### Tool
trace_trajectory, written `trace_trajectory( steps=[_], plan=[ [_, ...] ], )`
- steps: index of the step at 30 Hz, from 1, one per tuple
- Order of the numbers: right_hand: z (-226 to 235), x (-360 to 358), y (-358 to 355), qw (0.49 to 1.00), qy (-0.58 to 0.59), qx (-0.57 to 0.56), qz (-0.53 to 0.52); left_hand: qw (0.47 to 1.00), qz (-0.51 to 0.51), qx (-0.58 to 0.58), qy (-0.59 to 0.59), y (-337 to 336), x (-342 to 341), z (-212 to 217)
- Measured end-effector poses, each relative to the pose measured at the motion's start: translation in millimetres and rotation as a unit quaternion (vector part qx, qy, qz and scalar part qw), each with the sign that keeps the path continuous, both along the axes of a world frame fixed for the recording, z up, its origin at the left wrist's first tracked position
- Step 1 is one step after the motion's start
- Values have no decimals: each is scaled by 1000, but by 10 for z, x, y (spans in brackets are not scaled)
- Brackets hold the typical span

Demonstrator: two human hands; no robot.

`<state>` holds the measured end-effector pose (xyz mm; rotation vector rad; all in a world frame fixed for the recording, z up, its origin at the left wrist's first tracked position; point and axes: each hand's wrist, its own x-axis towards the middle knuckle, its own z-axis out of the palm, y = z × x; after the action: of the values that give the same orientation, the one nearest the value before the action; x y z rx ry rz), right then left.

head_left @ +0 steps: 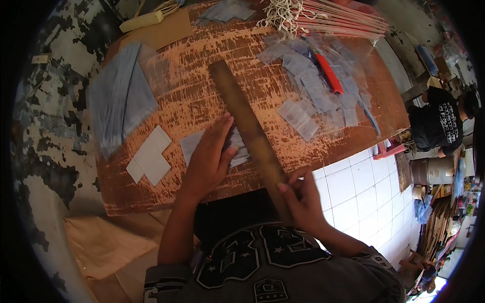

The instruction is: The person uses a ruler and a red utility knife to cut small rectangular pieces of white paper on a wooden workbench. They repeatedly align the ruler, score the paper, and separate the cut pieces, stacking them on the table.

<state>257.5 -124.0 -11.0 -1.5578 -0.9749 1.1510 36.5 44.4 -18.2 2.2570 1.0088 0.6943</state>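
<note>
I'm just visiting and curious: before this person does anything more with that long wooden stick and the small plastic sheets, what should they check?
1. Left hand flat on the sheet stack: ok.
2. Right hand grips the near end of the wooden stick: ok.
3. Stick lies beside the stack's right edge: ok.
4. Stack edges squared up: cannot tell, hand covers them.
5. Red-handled cutter away from both hands: ok.

The left hand presses flat on grey paper pieces on the worn table. The right hand grips a long wooden stick.
</note>
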Motion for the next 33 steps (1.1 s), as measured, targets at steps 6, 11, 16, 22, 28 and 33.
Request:
trace_trajectory(
  steps=[6, 11, 16, 22, 28, 33],
  plan=[
    [53, 588, 272, 996, -7, 89, -24, 999, 30, -31, -25, -65, -22, -6],
    [154, 1261, 714, 985, -141, 102, 8, 987, 44, -120, -99, -72, -57, 33],
    [26, 1691, 1040, 951, -284, 117, 46, 949, 26, -153, -274, 19, -117, -104],
    [255, 1500, 1118, 831, -548, 92, 19, 900, 12, -186, -395, 98, -235, -47],
    [189, 1383, 1149, 722, -661, 198, -41, 905, 112, -169, -373, -113, -361, 421],
    [248, 718, 1068, 910, -381, 165, 17, 903, 319, -199, -209, -360, -680, 409]
  ],
)
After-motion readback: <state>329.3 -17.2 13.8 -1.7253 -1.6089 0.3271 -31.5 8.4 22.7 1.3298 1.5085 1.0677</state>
